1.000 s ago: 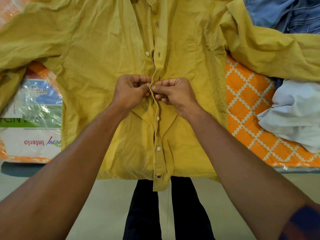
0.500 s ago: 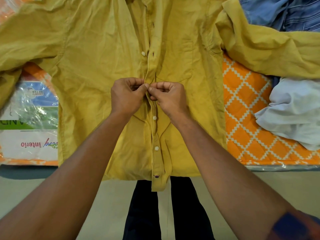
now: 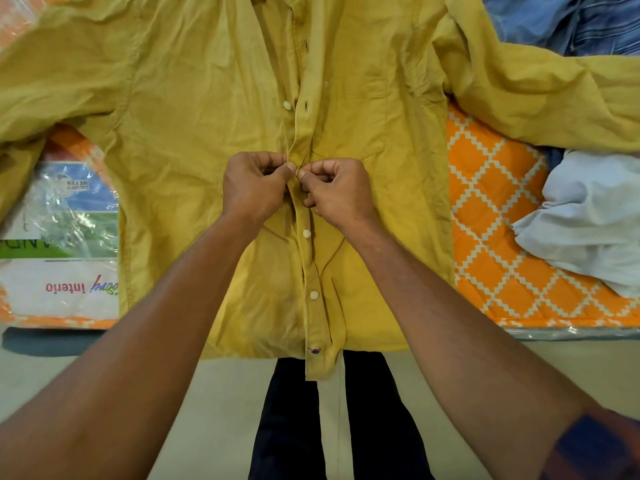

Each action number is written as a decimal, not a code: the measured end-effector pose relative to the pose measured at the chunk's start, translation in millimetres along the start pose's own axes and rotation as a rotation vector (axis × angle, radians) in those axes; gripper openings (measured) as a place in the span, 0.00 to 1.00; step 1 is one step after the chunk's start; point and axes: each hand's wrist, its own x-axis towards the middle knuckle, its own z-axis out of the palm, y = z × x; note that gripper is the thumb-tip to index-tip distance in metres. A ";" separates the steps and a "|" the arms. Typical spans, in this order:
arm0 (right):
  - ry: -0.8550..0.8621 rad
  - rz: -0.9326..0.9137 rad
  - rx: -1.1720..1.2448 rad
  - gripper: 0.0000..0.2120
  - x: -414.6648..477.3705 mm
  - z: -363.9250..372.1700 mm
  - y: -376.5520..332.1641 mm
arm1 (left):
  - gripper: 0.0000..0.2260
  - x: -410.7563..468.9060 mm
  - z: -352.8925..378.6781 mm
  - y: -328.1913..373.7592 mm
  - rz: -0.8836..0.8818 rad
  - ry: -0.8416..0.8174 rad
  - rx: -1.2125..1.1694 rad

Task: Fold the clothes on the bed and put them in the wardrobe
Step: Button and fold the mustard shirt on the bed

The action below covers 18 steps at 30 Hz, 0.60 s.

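Barely budged from a second ago, just pinched in tighter with the thumbs, covering the white button that peeked out earlier. Gripping the front strip of the yellow shirt (image 3: 194, 140) with left hand (image 3: 254, 187) and right hand (image 3: 337, 192), fingers curled, thumb to thumb. Spread flat on the bed (image 3: 491, 209), hem hanging off the near edge. Could easily pop the button back out or skip a hole by tugging unevenly, leaving a bunched front for folding. Can't see button or hole behind the thumbs; collar cropped up top.
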 end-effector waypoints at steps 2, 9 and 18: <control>0.008 0.003 -0.025 0.10 0.7 0.5 -2.4 | 0.03 0.2 -2.4 -0.2 -0.010 -0.016 -0.019; 0.059 0.074 -0.002 0.10 4.9 4.3 -6.2 | 0.04 0.8 -1.5 -2.1 -0.043 -0.007 -0.091; 0.138 -0.003 0.029 0.08 -1.7 9.0 1.4 | 0.02 2.6 -4.2 3.3 -0.099 -0.083 -0.174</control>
